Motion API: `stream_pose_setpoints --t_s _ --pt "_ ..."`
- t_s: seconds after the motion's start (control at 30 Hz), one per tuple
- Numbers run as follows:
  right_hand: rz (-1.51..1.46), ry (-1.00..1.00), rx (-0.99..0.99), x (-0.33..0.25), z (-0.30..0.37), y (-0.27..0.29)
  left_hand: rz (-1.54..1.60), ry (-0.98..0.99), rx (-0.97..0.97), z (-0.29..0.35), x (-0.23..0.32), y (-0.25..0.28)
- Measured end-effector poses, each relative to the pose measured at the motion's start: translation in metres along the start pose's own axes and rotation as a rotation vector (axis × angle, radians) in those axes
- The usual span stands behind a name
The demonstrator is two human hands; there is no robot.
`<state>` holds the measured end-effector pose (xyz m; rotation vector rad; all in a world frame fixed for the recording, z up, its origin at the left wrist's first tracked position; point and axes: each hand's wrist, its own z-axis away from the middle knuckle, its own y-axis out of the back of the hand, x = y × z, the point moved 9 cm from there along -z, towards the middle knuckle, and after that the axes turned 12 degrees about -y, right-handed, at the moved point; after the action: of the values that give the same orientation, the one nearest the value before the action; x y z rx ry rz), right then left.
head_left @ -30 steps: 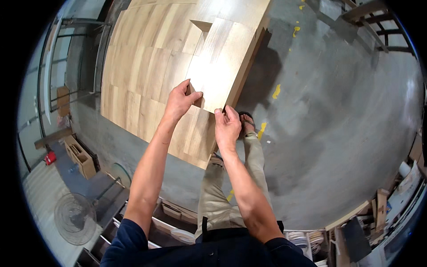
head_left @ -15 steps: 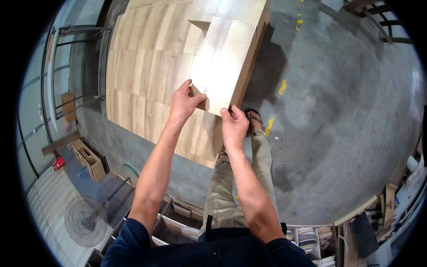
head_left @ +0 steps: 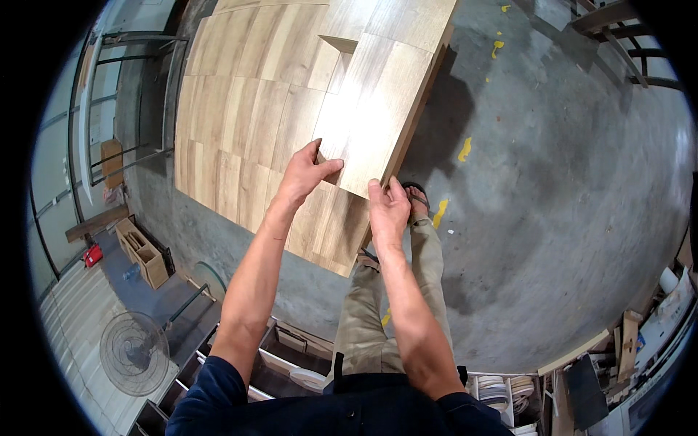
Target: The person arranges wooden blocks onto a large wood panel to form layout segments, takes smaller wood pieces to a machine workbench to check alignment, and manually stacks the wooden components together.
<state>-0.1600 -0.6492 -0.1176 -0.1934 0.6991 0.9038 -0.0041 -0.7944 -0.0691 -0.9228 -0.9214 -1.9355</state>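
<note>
- Wood panel (head_left: 378, 116): pale, long, held up w/ near end at both hands, lying over the stack of boards (head_left: 240, 138).
- Left hand (head_left: 302, 174): pinches panel's near left corner, thumb on top, fingers (head_left: 314, 150) along the edge.
- Right hand (head_left: 389, 211): grips near right corner, fingers curled under, thumb on top.
- Stack sits on grey concrete floor (head_left: 552, 218) w/ yellow marks (head_left: 465, 149).
- Person's sandal (head_left: 416, 196) just beside stack edge.
- Fan (head_left: 134, 352) lower left, well apart.
</note>
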Motion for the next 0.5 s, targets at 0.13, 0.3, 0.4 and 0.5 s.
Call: stream_pose_setpoints --t_s 0.13,0.3,0.4,0.5 --pt "0.161 -0.035 -0.171 -0.017 0.01 -0.018 0.124 0.003 -0.015 0.004 -0.007 0.0" --pt "-0.008 -0.028 -0.145 -0.011 0.004 -0.014 0.067 0.092 -0.076 0.005 0.004 -0.012" --pt "-0.039 -0.025 -0.151 -0.013 0.004 -0.015 0.053 0.081 -0.033 0.004 -0.001 -0.007" --pt "-0.063 -0.032 -0.194 -0.014 0.003 -0.016 0.09 0.039 -0.022 0.002 -0.001 -0.007"
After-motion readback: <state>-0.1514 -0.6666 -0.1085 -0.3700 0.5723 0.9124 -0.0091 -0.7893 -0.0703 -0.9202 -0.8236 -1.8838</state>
